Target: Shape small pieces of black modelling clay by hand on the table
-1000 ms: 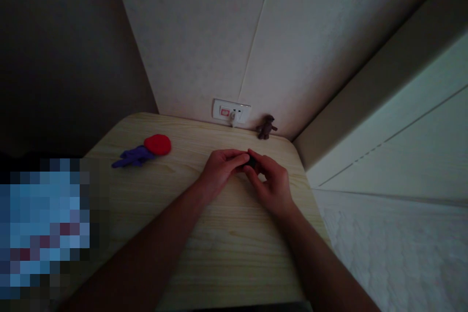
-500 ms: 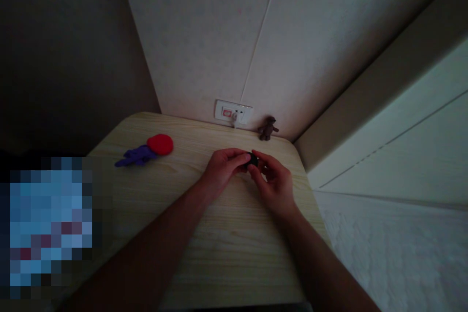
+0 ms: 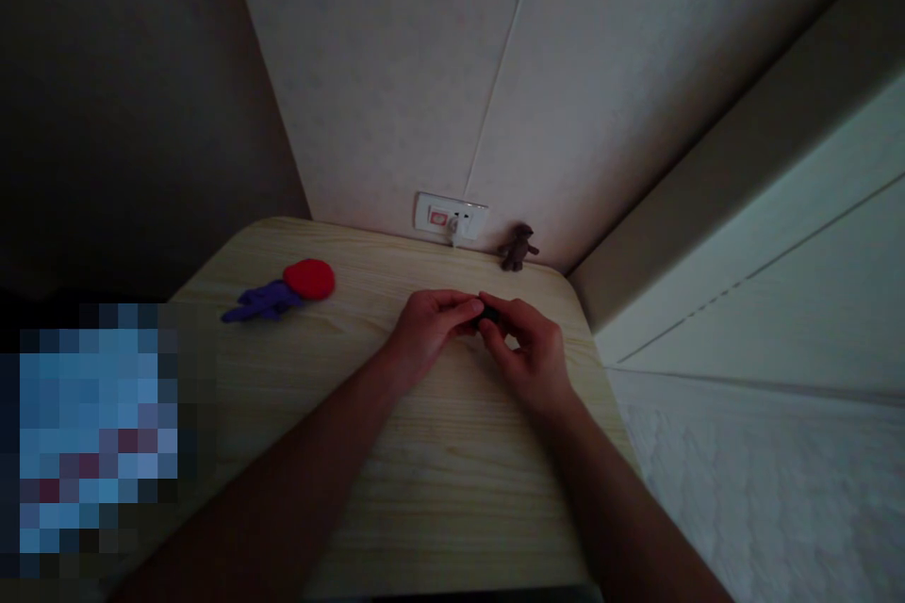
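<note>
A small black lump (image 3: 487, 312), by its look modelling clay, sits between the fingertips of both hands above the wooden tabletop. My left hand (image 3: 430, 332) pinches it from the left, thumb on top. From the right, my right hand (image 3: 529, 345) grips the same lump between thumb and forefinger. Much of the lump is covered by fingers, so its full shape is hidden. Behind the right hand, near the wall, stands a small dark brown figure (image 3: 518, 249) with a head, arms and legs.
On the left of the light wooden table (image 3: 368, 509) lies a flat red disc (image 3: 309, 279) against a purple, limb-like piece (image 3: 263, 301). A wall socket (image 3: 451, 217) with a plug in it is behind the table. To the right are a pale panel (image 3: 770, 273) and a white quilted surface (image 3: 770, 490).
The right forefinger has shifted slightly left over the black lump, and less of the lump shows between the fingers. The other things have stayed in place.
</note>
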A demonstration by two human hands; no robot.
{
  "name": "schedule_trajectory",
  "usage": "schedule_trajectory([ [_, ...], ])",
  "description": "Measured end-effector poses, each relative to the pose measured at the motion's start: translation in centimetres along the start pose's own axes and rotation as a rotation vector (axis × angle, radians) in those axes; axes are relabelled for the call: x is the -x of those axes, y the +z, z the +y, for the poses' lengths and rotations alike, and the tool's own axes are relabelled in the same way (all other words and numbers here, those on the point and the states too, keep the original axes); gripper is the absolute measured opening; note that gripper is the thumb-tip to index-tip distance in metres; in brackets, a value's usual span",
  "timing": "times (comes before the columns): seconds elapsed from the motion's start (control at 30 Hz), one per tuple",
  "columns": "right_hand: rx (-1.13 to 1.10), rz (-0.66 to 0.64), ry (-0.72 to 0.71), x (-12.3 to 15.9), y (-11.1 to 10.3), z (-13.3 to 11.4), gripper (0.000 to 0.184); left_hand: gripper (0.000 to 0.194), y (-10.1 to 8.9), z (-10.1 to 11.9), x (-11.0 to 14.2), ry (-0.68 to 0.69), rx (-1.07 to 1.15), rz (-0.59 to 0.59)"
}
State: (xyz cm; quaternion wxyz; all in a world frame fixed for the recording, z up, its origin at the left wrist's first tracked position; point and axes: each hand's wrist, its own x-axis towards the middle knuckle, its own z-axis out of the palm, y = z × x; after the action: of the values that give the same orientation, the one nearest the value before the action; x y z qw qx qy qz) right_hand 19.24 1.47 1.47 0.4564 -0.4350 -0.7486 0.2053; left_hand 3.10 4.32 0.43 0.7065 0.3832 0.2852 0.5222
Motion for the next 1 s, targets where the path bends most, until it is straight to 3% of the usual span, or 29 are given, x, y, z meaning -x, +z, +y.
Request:
schedule_trajectory([
  [0.1,0.058,0.013,-0.046,-0.1,0.1,-0.2,0.035,0.024,0.1,0.0,-0.1,0.003,0.027,0.037],
  [0.23,0.015,0.064,-0.004,0.1,0.5,0.2,0.041,0.028,0.2,-0.1,-0.2,0.006,0.047,0.096],
  [0.43,-0.171,0.084,0.157,0.4,1.0,0.8,0.045,0.032,0.0,-0.1,-0.3,0.039,0.002,0.07],
  [0.63,-0.318,0.053,0.264,-0.2,0.7,0.2,0.035,0.031,-0.1,-0.3,-0.4,0.083,-0.021,0.112],
  [1.0,-0.446,0.037,0.299,-0.4,0.9,-0.2,0.034,0.037,0.0,-0.2,-0.3,0.034,-0.003,0.092],
])
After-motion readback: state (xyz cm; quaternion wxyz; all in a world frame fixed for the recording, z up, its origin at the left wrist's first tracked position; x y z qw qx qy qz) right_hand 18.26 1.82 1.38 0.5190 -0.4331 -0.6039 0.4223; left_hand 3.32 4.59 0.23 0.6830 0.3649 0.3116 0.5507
